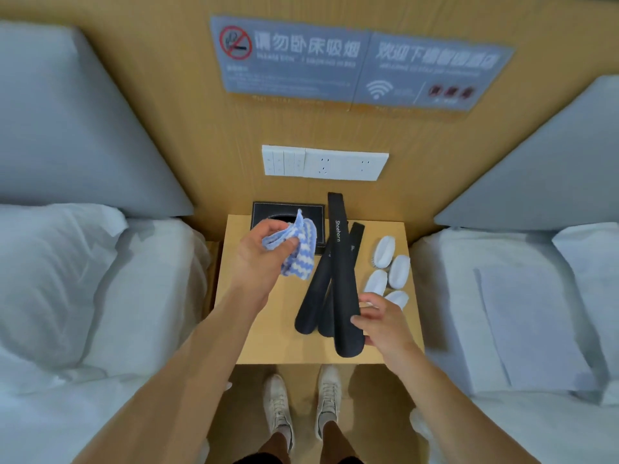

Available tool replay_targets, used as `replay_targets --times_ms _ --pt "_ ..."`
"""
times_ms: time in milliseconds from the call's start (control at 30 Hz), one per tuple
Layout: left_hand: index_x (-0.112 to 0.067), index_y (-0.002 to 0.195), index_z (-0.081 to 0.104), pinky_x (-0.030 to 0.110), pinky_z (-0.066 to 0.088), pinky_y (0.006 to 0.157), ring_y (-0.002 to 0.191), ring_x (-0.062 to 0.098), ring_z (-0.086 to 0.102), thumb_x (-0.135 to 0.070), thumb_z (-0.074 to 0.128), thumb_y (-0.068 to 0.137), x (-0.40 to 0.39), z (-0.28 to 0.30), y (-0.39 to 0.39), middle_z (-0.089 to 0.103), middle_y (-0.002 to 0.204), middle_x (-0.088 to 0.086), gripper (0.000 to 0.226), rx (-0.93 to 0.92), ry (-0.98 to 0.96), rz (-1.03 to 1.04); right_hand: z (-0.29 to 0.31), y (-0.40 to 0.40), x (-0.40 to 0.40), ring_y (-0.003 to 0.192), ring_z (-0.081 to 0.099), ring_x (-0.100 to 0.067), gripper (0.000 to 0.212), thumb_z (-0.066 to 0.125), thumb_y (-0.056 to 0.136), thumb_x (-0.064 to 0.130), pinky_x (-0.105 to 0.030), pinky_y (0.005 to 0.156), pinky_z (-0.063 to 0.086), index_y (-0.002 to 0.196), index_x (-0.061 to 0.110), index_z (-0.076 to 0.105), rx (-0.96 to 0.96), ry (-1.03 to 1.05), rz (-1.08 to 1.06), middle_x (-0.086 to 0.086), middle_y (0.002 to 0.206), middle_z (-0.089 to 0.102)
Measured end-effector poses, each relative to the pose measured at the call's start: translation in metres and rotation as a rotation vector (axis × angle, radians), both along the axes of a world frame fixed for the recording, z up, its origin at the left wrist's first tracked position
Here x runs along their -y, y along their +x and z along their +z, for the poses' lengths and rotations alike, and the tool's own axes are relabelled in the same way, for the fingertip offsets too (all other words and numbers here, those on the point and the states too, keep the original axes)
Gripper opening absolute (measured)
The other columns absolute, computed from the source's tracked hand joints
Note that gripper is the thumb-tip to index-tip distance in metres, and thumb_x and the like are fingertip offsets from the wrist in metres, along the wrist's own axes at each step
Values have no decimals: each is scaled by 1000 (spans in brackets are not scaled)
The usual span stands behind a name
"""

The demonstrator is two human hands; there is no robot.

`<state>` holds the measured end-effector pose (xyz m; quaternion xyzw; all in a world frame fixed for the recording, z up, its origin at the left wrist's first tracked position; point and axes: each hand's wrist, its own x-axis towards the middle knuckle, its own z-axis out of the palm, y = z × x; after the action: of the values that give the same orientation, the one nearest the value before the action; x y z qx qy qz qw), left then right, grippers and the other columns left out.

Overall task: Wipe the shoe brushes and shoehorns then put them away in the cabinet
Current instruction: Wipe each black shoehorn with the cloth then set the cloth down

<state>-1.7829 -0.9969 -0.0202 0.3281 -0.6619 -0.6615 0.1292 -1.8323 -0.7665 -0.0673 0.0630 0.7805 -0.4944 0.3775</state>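
The left hand (pixel 259 251) has its fingers (pixel 284 244) and thumb bunched round a blue-and-white striped cloth (pixel 299 251), holding it clear above the worktop (pixel 268 329); gathered into a wad like that, it looks ready to be run along whatever the other hand offers up. The right hand (pixel 382 324) reaches in from the near edge with its fingers (pixel 363 319) laid over the broad end of the nearest black shoehorn (pixel 338 262), the one lettered "Shoehorn"; the thumb is hidden beneath, so whether they are merely resting on it or already pinching it I cannot tell. The blade end, nearest the body, seems the natural place to take hold, since it leaves the long handle free for wiping. Two more shoehorns (pixel 318 289) lie fanned under and beside the first, their wide ends together towards the person and their handles spreading towards the wall. Just right of them four white shoe brushes (pixel 398 271) sit in a loose cluster, backs up, touching or nearly so, the nearest just beyond the right hand. A dark leather tissue box (pixel 268 211) stands at the back of the worktop, partly behind the cloth. The worktop is a bedside cabinet top between two beds (pixel 100 296), with a white socket panel (pixel 325 162) on the wooden wall above. By my reading, the wiping is only beginning and nothing has yet gone into the cabinet.
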Motion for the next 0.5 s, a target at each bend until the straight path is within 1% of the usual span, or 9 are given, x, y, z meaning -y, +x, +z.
replay_targets --times_ms 33,100,200,267,367,400,433,500 --pt "-33 94 63 25 59 68 86 9 69 -27 70 89 0 10 -3 67 89 -14 10 -18 -24 -15 15 1 -3 93 72 -20 35 67 90 0 -40 77 62 113 26 64 -8 -33 34 -3 98 75" --pt "-33 93 64 24 59 67 84 8 69 -27 70 88 -2 31 -10 68 87 -15 10 -55 -74 -50 43 0 -7 94 72 -21 37 66 91 -1 -43 79 62 116 25 63 -18 -103 88 -5 102 75" --pt "-35 88 64 16 54 58 78 1 68 -21 71 87 -7 67 -21 68 84 -19 16 -132 -137 -84 79 -6 -8 102 70 -22 41 65 91 -3 -45 86 60 119 26 60 -52 -199 157 -2 112 72" --pt "-36 88 61 11 51 56 78 -3 65 -23 71 87 -9 93 -27 65 84 -22 16 -168 -226 -109 99 -15 -5 105 69 -18 43 64 91 -4 -40 86 60 119 28 58 -92 -240 201 3 113 72" --pt "-36 92 61 10 50 57 80 -3 65 -24 70 87 -12 132 -33 65 87 -23 17 -256 -338 -117 127 -29 2 99 71 -12 47 62 89 -9 -24 73 58 115 30 56 -182 -293 251 9 106 75" --pt "-36 91 61 11 50 58 79 -1 65 -22 70 86 -12 145 -35 65 88 -22 18 -294 -372 -110 137 -34 5 98 71 -12 51 62 89 -11 -22 71 57 115 32 56 -220 -307 262 10 106 75" --pt "-36 90 61 13 51 60 79 0 64 -19 70 86 -13 158 -37 66 88 -21 20 -332 -410 -103 146 -37 8 100 71 -13 56 61 88 -11 -23 74 57 118 35 55 -258 -326 276 10 109 75" --pt "-35 90 59 12 48 61 79 0 62 -16 71 85 -14 183 -40 64 88 -20 23 -396 -512 -92 165 -45 15 110 69 -18 73 60 86 -12 -32 85 59 127 48 52 -317 -386 328 7 119 71"
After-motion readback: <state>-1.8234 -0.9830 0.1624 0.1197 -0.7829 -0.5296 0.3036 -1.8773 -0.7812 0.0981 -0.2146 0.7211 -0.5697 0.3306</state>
